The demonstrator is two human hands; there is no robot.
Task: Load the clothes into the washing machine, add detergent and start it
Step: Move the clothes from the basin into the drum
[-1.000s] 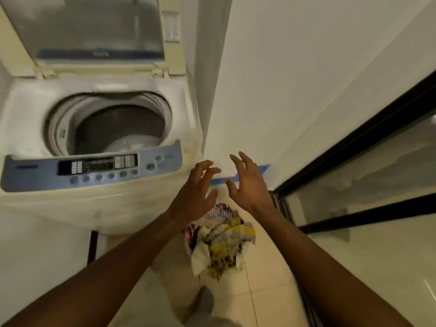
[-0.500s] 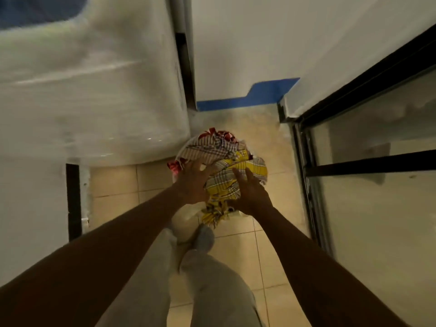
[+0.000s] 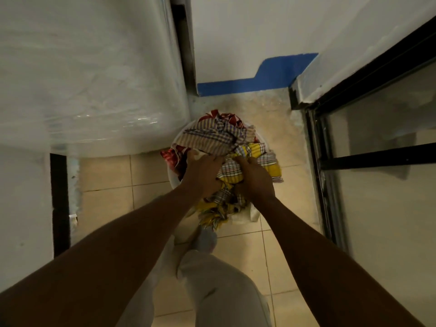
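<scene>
A heap of clothes (image 3: pixel 217 140), checked in beige, yellow and red, fills a white basket (image 3: pixel 173 179) on the tiled floor. My left hand (image 3: pixel 203 173) grips the cloth at the heap's near left. My right hand (image 3: pixel 253 177) is closed on the yellow checked cloth beside it. The white front of the washing machine (image 3: pixel 89 74) rises at the upper left, right next to the basket. Its drum and control panel are out of view.
A white wall with a blue painted strip (image 3: pixel 254 79) stands behind the basket. A black-framed glass door (image 3: pixel 372 156) runs along the right. My legs in light trousers (image 3: pixel 212 284) and one foot stand just before the basket on beige tiles.
My head has tilted down, so the machine's top left the view. Both hands dropped from the air onto the heap and closed on the cloth.
</scene>
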